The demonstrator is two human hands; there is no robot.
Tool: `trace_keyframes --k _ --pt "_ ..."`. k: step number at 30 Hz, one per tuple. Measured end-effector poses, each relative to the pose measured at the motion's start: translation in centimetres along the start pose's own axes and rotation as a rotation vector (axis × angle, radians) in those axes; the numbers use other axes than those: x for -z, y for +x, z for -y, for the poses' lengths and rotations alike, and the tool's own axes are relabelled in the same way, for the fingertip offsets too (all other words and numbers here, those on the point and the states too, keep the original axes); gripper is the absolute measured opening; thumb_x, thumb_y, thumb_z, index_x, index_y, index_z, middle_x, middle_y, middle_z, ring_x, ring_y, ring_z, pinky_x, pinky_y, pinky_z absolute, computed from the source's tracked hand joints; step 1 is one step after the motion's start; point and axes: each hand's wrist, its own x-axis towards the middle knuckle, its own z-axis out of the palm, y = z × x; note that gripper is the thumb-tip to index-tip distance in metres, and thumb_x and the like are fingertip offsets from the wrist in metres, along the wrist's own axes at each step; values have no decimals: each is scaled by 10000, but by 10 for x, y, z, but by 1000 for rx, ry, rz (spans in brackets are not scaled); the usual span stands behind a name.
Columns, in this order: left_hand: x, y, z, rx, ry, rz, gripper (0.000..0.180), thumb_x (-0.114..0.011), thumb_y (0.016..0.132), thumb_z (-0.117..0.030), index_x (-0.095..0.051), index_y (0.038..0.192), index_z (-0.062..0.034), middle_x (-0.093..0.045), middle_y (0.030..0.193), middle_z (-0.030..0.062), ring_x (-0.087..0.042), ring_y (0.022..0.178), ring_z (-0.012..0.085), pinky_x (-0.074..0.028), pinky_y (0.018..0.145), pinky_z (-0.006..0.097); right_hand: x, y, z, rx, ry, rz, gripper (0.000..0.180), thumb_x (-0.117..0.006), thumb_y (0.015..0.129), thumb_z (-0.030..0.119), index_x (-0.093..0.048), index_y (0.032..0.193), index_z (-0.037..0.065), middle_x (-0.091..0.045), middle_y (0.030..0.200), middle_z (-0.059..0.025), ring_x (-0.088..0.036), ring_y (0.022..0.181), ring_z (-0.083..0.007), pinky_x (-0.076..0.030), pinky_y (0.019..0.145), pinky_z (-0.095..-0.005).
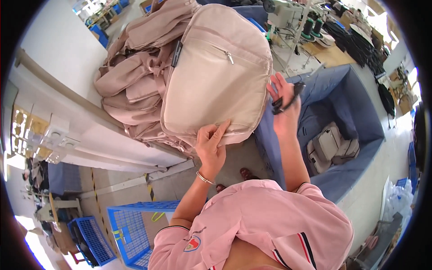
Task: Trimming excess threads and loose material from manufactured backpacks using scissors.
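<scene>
A pale pink backpack (216, 85) lies on a pile of similar bags, its front zipper pocket facing up. My left hand (211, 144) grips its lower edge, thumb on top of the fabric and fingers curled under. At the backpack's right edge is my right hand (285, 101), fingers stretched toward the side seam. A small black tool (288, 100), like thread snips, sits across that palm; blur hides its exact kind. A black tag (177, 54) sticks out from the backpack's left side.
More pink backpacks (135, 85) are heaped to the left, beside a white partition (90, 121). On the right stands a deep blue-grey fabric bin (369, 117) holding light bags (330, 146). A blue plastic crate (130, 234) is at lower left, and a sewing machine (288, 18) beyond.
</scene>
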Motion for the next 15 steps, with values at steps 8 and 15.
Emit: trace_keyframes --k 8,15 --pt "-10 -27 5 16 51 -55 675 -583 612 124 -716 1199 -182 -532 868 47 -526 799 221 -463 734 325 15 -4 -28 -339 -240 -141 507 -810 782 95 -517 1169 -52 -625 1016 -96 -607 894 -150 -482 820 -283" --pt "13 -10 -27 -80 13 203 421 -789 765 -129 -690 1174 -122 -615 1145 71 -565 1110 270 -432 949 403 56 15 -36 -282 -26 -93 290 -708 737 -94 -530 925 36 -660 941 -105 -632 799 -175 -525 762 -294"
